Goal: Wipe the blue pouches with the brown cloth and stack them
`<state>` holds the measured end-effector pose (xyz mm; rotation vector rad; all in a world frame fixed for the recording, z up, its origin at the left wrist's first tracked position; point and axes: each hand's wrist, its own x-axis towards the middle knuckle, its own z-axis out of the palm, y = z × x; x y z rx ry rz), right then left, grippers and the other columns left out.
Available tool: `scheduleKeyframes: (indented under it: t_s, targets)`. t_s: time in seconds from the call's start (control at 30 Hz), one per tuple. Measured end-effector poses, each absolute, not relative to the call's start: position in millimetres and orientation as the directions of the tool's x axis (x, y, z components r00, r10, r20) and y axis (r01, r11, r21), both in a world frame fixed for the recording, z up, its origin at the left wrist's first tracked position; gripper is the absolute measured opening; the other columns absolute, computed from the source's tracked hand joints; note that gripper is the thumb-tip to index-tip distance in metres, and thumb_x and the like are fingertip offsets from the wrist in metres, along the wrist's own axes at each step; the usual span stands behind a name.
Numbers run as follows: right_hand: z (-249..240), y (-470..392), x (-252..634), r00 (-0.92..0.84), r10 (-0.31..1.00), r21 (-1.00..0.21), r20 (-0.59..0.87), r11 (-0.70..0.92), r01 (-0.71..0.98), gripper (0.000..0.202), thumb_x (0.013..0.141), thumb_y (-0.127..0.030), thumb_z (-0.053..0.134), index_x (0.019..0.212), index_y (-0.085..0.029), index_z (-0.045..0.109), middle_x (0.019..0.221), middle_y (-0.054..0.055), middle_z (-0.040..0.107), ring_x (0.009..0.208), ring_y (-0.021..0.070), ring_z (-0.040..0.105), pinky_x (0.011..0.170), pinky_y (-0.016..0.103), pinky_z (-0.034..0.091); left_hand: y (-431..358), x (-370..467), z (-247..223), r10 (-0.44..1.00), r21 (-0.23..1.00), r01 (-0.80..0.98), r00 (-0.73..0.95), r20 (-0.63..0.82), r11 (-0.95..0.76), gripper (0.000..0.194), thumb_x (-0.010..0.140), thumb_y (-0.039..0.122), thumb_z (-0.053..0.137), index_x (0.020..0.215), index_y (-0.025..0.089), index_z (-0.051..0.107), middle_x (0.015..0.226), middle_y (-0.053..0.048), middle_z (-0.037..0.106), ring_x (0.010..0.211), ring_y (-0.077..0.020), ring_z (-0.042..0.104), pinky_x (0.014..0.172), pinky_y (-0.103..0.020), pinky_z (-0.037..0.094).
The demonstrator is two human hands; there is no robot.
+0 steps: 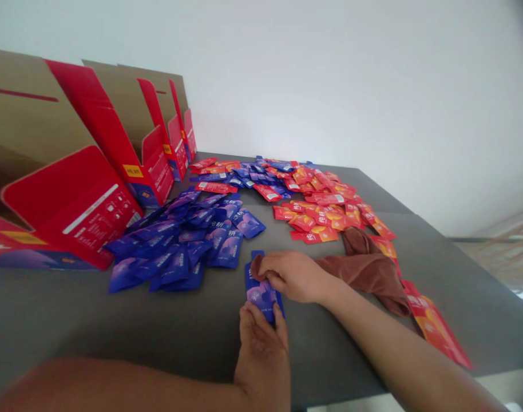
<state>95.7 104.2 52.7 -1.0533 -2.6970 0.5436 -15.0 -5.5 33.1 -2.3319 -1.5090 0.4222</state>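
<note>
A blue pouch (261, 294) with a purple design lies on the grey table between my hands. My left hand (261, 337) has its fingers closed on the pouch's lower end. My right hand (293, 276) pinches a brown cloth (362, 272) and presses a bunched corner of it against the pouch's upper part. The rest of the cloth trails off to the right, under or behind the right wrist. To the left of the pouch spreads a heap of similar blue pouches (179, 240).
Open red cardboard boxes (85, 200) stand in a row along the left. Red-orange pouches (325, 212) are piled behind and right of my hands, mixed with blue ones at the back. One larger red-orange pouch (439, 326) lies near the right edge of the table (179, 326).
</note>
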Motion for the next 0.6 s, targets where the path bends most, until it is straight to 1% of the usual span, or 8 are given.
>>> scheduleKeyframes:
  t_s: [0.07,0.2,0.27,0.33,0.47,0.53,0.6]
  targets:
    - [54.2,103.8,96.8,-0.718,0.694,-0.394,0.047,0.674,0.625,0.019,0.082,-0.012,0.045,0.092,-0.018,0.06,0.093,0.004,0.064,0.086,0.0151,0.057,0.074,0.025,0.038,-6.2,-15.4,31.1,0.918,-0.428,0.824,0.395,-0.038,-0.372,0.043,0.075,0.007,0.048,0.115,0.02,0.056,0.101,-0.024,0.066,0.093,-0.028,0.062,0.084,-0.039,0.05]
    - [60.4,95.1,94.9,-0.828,0.561,-0.416,0.0,0.753,0.51,0.02,0.078,-0.011,0.049,0.09,-0.018,0.063,0.092,0.003,0.065,0.086,0.0151,0.057,0.073,0.024,0.038,-8.3,-17.0,25.8,0.917,-0.387,0.844,0.398,-0.014,-0.372,0.043,0.075,0.006,0.047,0.114,0.021,0.057,0.102,-0.023,0.066,0.094,-0.0281,0.062,0.085,-0.041,0.05]
    - [60.5,93.7,94.1,-0.841,0.542,-0.431,-0.011,0.756,0.493,0.02,0.078,-0.011,0.049,0.09,-0.019,0.063,0.093,0.002,0.065,0.085,0.0144,0.058,0.072,0.023,0.038,-8.6,-17.4,24.5,0.92,-0.374,0.851,0.393,-0.013,-0.369,0.044,0.076,0.005,0.046,0.115,0.021,0.057,0.103,-0.022,0.066,0.094,-0.0273,0.062,0.085,-0.041,0.05]
    - [57.9,97.0,95.4,-0.8,0.6,-0.426,0.007,0.726,0.54,0.021,0.08,-0.011,0.048,0.091,-0.019,0.063,0.094,0.002,0.065,0.085,0.0139,0.058,0.072,0.023,0.038,-8.2,-17.0,24.8,0.92,-0.378,0.851,0.392,-0.003,-0.363,0.043,0.076,0.005,0.045,0.115,0.02,0.057,0.102,-0.023,0.066,0.094,-0.027,0.063,0.085,-0.04,0.05]
    - [52.9,108.0,101.3,-0.67,0.742,-0.362,0.036,0.634,0.683,0.021,0.083,-0.012,0.046,0.092,-0.019,0.064,0.093,0.003,0.066,0.083,0.0148,0.058,0.072,0.025,0.038,-6.7,-15.8,29.0,0.917,-0.433,0.822,0.398,-0.026,-0.369,0.043,0.076,0.007,0.046,0.115,0.019,0.057,0.101,-0.023,0.066,0.093,-0.0276,0.063,0.082,-0.038,0.051]
    - [54.6,108.5,102.4,-0.652,0.757,-0.338,0.032,0.622,0.706,0.02,0.082,-0.013,0.047,0.091,-0.018,0.064,0.092,0.004,0.066,0.082,0.0155,0.058,0.072,0.025,0.038,-6.3,-15.5,31.9,0.915,-0.466,0.8,0.399,-0.059,-0.379,0.044,0.076,0.007,0.046,0.118,0.021,0.054,0.102,-0.022,0.066,0.093,-0.0274,0.062,0.082,-0.038,0.051]
    - [58.5,104.3,101.0,-0.71,0.704,-0.361,0.02,0.667,0.652,0.021,0.081,-0.012,0.048,0.092,-0.018,0.064,0.094,0.004,0.065,0.084,0.016,0.058,0.072,0.025,0.038,-6.1,-15.3,34.4,0.911,-0.477,0.785,0.4,-0.098,-0.396,0.045,0.076,0.008,0.047,0.119,0.021,0.053,0.103,-0.022,0.066,0.094,-0.0278,0.062,0.083,-0.038,0.051]
